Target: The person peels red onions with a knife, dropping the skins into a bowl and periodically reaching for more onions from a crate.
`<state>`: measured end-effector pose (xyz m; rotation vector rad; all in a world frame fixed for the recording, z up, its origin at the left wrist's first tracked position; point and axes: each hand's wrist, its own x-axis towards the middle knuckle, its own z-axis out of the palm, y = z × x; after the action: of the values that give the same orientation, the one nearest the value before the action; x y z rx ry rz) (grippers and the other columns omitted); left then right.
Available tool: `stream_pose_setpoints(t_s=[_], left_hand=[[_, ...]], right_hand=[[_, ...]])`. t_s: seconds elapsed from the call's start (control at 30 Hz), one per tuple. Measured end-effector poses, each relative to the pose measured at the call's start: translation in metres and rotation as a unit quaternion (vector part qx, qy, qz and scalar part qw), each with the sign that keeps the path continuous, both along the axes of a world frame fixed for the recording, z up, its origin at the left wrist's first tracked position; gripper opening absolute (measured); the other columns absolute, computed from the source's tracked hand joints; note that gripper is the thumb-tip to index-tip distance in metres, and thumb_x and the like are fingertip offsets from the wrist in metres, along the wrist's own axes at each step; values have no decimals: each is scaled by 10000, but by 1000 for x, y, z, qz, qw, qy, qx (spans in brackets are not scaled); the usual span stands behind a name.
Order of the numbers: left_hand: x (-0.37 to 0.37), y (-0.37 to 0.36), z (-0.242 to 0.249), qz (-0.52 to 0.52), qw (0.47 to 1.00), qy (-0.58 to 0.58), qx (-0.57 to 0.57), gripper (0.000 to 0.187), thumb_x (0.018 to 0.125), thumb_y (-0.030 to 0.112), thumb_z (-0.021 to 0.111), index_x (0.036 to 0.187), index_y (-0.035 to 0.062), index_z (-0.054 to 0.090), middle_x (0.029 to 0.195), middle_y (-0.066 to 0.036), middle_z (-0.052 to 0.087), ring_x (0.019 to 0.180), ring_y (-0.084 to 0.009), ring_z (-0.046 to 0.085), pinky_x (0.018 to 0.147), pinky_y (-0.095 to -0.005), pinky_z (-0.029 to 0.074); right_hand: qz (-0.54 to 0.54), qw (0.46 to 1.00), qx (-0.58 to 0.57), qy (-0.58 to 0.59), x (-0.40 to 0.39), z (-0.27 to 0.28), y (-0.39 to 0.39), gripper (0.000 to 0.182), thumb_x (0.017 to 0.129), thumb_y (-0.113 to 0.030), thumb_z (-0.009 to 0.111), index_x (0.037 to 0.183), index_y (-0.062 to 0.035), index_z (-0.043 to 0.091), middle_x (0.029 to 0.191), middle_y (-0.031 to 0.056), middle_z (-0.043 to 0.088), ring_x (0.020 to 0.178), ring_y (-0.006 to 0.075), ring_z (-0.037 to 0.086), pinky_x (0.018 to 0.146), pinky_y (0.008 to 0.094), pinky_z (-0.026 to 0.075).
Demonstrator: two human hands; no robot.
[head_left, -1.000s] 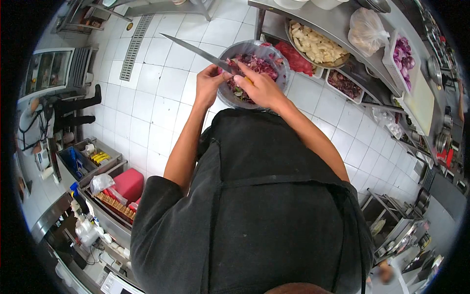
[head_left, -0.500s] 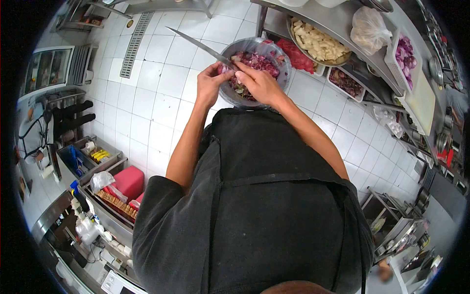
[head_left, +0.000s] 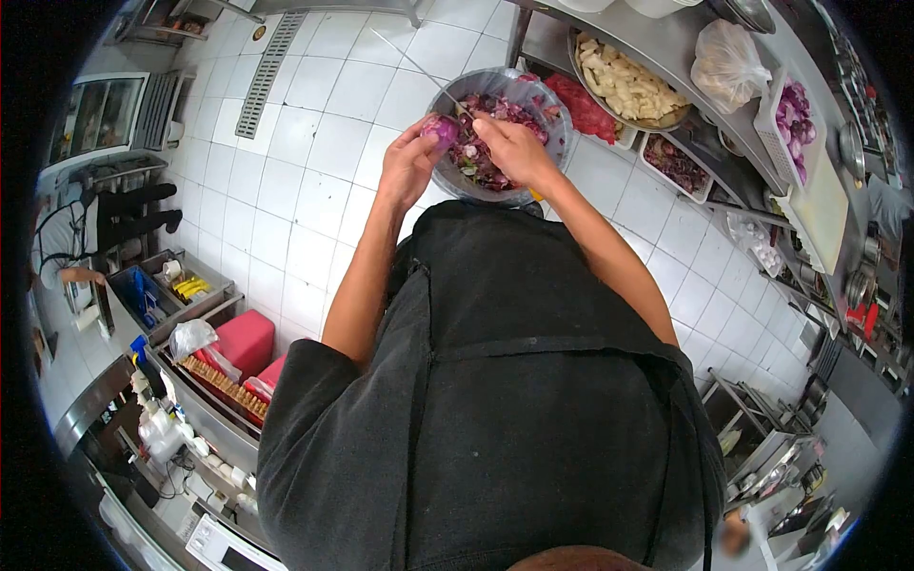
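Observation:
In the head view my left hand (head_left: 407, 164) is closed around a purple-red onion (head_left: 441, 131), held over the left side of a bin. My right hand (head_left: 514, 152) grips a knife (head_left: 419, 67); its handle is hidden in the fingers. The blade shows nearly edge-on, slanting up and left past the rim. Below both hands stands the round bin (head_left: 562, 171) with a clear liner. Purple onion skins and scraps (head_left: 490, 171) lie inside it, with a few green bits among them.
Right of the bin are a red bag (head_left: 581, 109), a bowl of pale peeled pieces (head_left: 628, 81) and a tray of dark red scraps (head_left: 676, 167). A basket of purple onions (head_left: 793, 124) sits on the steel counter. At far left another person (head_left: 67, 233) stands.
The knife blade has turned from showing its broad side to nearly edge-on. My hands have moved slightly apart, and the onion in my left hand now shows clearly.

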<state>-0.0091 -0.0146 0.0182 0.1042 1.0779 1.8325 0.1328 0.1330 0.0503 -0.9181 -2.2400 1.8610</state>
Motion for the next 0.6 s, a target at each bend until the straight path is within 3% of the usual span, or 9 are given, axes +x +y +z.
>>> stream_pose_setpoints(t_s=[0.2,0.3,0.37,0.47,0.6], left_hand=[[2,4,-10,33,999,-38,19,392,888,61,636,1238,-60,506,1161,-127,625,1076,-217,601,1010,-373,448],[4,10,-15,52,998,-40,12,328,913,107,621,1199,-25,529,1145,-107,632,1079,-206,590,1016,-367,430],[9,16,-10,66,997,-44,5,300,922,117,617,1179,-14,536,1132,-104,635,1063,-200,591,1001,-363,437],[14,19,-8,77,993,-76,38,288,932,72,594,1197,-17,525,1130,-110,635,1039,-206,608,962,-355,479],[23,20,-4,72,992,-91,40,201,951,126,570,1111,3,576,1102,-91,647,1015,-178,592,955,-331,453]], right_hand=[[-2,998,-60,-29,-2,2,-6,660,964,-516,445,1340,23,503,1250,257,597,1172,353,585,986,366,429],[-2,1000,-8,-23,0,11,-15,691,961,-520,446,1344,53,483,1250,295,577,1159,390,581,982,388,431],[-5,994,103,40,-1,1,-19,680,960,-500,444,1347,58,472,1159,320,605,1056,436,612,921,432,460],[35,995,91,-4,0,25,-22,675,958,-484,444,1356,60,450,986,316,645,944,463,629,853,465,479],[25,990,135,20,1,19,-25,673,955,-476,447,1363,59,435,842,300,645,886,468,635,814,485,482]])
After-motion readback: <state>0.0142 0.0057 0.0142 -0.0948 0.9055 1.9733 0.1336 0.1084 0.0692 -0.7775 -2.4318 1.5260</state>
